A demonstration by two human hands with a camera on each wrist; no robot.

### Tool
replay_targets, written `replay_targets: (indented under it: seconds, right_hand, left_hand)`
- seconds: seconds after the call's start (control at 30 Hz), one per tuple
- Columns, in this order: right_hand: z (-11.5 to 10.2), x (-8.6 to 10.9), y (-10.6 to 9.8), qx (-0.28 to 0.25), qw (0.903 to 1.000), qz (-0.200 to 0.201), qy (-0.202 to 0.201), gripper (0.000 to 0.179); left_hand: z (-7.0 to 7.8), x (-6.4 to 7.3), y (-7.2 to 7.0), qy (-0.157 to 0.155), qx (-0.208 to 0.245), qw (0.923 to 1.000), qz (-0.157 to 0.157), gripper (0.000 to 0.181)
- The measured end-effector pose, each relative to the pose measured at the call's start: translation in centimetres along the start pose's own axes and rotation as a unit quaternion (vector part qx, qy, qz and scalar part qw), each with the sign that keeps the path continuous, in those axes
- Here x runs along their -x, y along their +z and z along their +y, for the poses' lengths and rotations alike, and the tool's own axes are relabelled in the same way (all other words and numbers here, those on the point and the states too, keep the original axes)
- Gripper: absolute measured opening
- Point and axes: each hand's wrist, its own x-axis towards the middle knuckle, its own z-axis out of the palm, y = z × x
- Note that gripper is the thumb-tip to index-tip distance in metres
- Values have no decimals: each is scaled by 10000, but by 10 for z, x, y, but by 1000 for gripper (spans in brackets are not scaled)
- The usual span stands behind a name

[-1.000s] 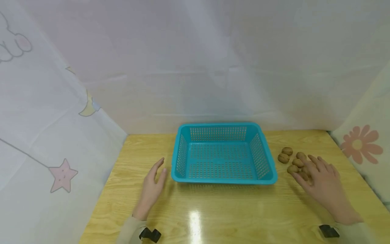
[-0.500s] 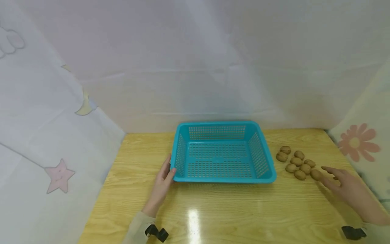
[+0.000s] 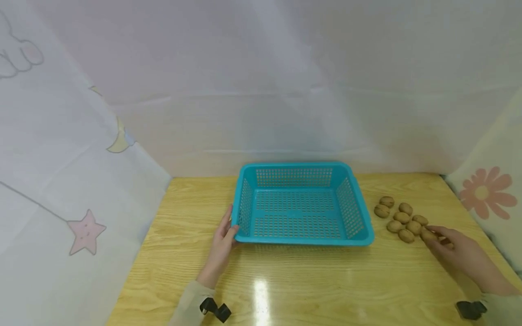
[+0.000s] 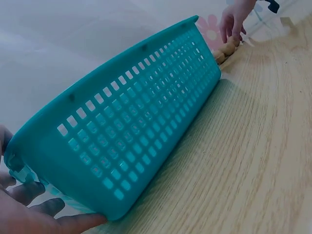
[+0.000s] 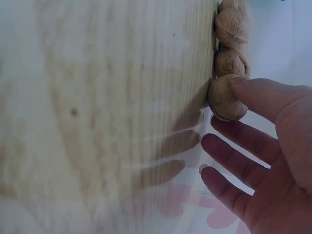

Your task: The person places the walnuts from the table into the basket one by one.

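Note:
A turquoise slotted plastic basket [image 3: 303, 241] sits on the wooden table, nothing inside it. At its left end my left hand [image 3: 220, 246] holds it, thumb at the rim near the front corner; the left wrist view shows the other fingers against the outer end wall. To the right of the basket lies a loose group of several walnuts [image 3: 401, 218] in their shells. My right hand [image 3: 462, 249] pinches the nearest, rightmost walnut [image 5: 224, 100] between thumb and index finger, low at the table. Its remaining fingers [image 5: 234, 153] are spread apart below the walnut.
The light wooden table [image 3: 310, 280] has a pale cloth [image 3: 285, 90] hanging behind it and at both sides. A printed star marks the left cloth and a flower the right one. Each wrist carries a small black device [image 3: 215, 309].
My left hand has moved right to the basket's end and taken hold of it. My right hand has drawn back from over the walnuts to the rightmost one and closed its fingers on it.

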Motion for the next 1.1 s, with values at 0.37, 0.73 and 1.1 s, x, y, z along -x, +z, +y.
replay_targets:
  seconds: [0.37, 0.73, 1.1]
  right_hand:
    - [-6, 5, -2, 190, 9991, 314, -193, 56]
    - [-45, 9, -13, 898, 9737, 1487, -1472, 40]
    - [-116, -5, -36, 920, 9572, 1657, -2188, 42]
  left_hand:
    - [0, -1, 2, 21, 166, 9999, 0, 69]
    - [0, -1, 1, -57, 164, 9998, 6, 68]
    - [-1, 0, 0, 21, 178, 9998, -73, 68]
